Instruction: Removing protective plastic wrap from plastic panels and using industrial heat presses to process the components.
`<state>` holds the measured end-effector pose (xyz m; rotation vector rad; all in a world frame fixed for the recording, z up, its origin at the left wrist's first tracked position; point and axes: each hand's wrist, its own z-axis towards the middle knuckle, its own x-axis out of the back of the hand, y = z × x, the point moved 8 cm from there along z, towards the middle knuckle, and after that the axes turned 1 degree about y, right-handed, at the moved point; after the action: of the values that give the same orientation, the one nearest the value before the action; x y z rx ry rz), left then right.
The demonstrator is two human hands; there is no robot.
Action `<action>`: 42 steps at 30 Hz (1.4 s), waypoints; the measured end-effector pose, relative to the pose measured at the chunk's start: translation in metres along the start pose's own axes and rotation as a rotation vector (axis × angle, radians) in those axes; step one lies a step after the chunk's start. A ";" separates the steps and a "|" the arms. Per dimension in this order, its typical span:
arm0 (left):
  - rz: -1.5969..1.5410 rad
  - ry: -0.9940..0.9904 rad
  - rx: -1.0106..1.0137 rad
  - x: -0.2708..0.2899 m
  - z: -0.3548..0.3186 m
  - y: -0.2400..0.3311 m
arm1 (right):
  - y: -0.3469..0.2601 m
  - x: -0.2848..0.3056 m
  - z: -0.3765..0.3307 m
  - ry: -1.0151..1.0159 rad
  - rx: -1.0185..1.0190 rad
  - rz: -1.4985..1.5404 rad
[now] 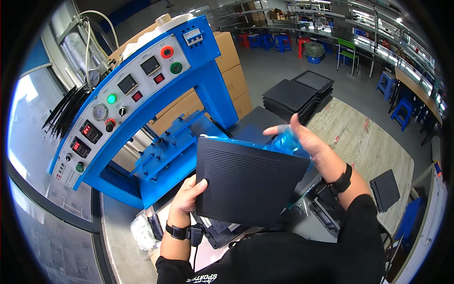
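Press machine: one, blue, upper left.
Left hand: grips the panel's lower-left edge.
Panel: one, black, ribbed, square, frame centre.
Film: one, blue, pinched by right hand.
Tray stacks: two, upper right on tabletop.

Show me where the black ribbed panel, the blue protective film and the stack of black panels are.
black ribbed panel [248, 182]: head view, middle of its ribbed face.
blue protective film [287, 142]: head view, crumpled part under the right hand.
stack of black panels [289, 94]: head view, top panel's flat surface.
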<state>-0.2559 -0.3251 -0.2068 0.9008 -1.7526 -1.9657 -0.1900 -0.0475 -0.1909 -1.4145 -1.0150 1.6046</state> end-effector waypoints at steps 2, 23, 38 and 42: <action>0.060 -0.021 0.028 -0.005 0.001 0.010 | -0.007 -0.028 0.004 -0.190 0.145 -0.215; 0.864 -0.221 -0.174 -0.038 -0.025 0.071 | -0.077 0.001 -0.086 0.198 0.545 0.038; 0.436 1.005 -0.479 0.062 -0.100 0.107 | 0.195 0.213 -0.246 0.804 -0.218 -0.634; 0.625 0.896 -0.445 0.087 -0.101 0.114 | 0.361 0.233 -0.299 0.766 -0.951 -0.935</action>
<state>-0.2697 -0.4757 -0.1177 0.7590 -0.8693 -1.1678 0.0710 0.0447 -0.6348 -1.5162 -1.6378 -0.1757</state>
